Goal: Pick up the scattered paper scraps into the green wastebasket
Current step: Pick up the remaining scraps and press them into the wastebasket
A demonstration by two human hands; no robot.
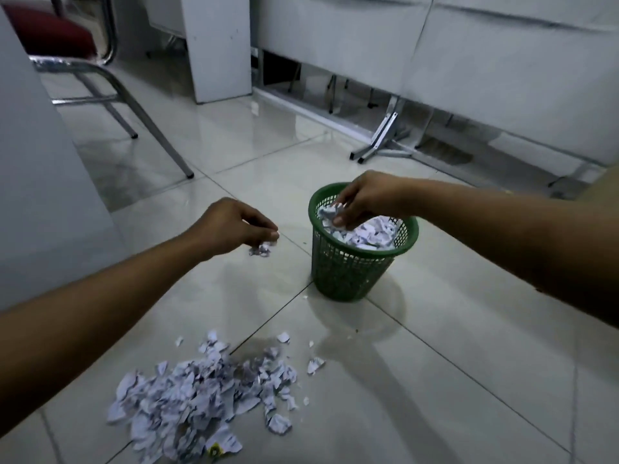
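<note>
Green plastic mesh wastebasket (351, 269) stands on pale glossy floor tiles (452, 363), already heaped with torn white paper scraps (365, 234). Over its rim, the right hand (366, 199) grips a crumpled wad. The left hand (234, 226), just beside the basket, pinches a few scraps. A large pile (197, 396) remains nearer the person. Releasing low inside the rim should prevent spillover.
</note>
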